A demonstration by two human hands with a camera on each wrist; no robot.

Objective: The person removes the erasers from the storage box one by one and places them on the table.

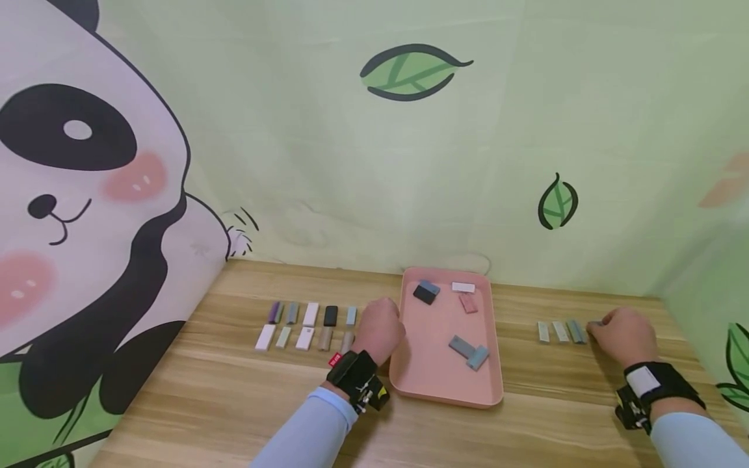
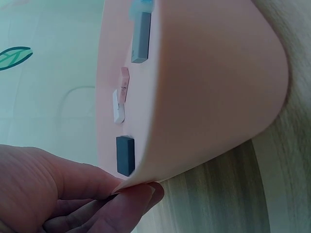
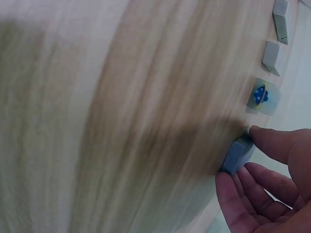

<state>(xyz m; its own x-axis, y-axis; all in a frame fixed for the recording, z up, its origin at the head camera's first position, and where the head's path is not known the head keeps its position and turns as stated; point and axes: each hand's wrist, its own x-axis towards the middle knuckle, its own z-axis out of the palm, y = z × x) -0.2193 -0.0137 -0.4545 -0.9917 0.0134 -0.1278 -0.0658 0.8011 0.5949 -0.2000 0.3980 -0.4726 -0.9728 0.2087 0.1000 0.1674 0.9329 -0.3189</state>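
My left hand (image 1: 380, 330) is at the left edge of a pink tray (image 1: 430, 380); in the left wrist view its thumb and fingers pinch the tray's rim (image 2: 160, 97). Inside the tray lie a black block (image 2: 125, 155), a grey block (image 1: 461, 346), a light blue block (image 1: 478, 357), a white block (image 1: 463, 287) and a pink block (image 1: 468, 303). At the right, my right hand (image 1: 627, 337) pinches a small blue-grey block (image 3: 237, 154) between thumb and fingers, low at the table. This block stands at the end of a short row with a patterned block (image 3: 264, 96) beside it.
Left of the tray, two rows of small blocks include a black one (image 1: 330, 316), a white one (image 1: 265, 337) and a purple one (image 1: 274, 312). Two pale blocks, one of them here (image 1: 543, 332), continue the right row. A printed cloth wall (image 1: 304, 162) stands behind the wooden table (image 1: 234, 403).
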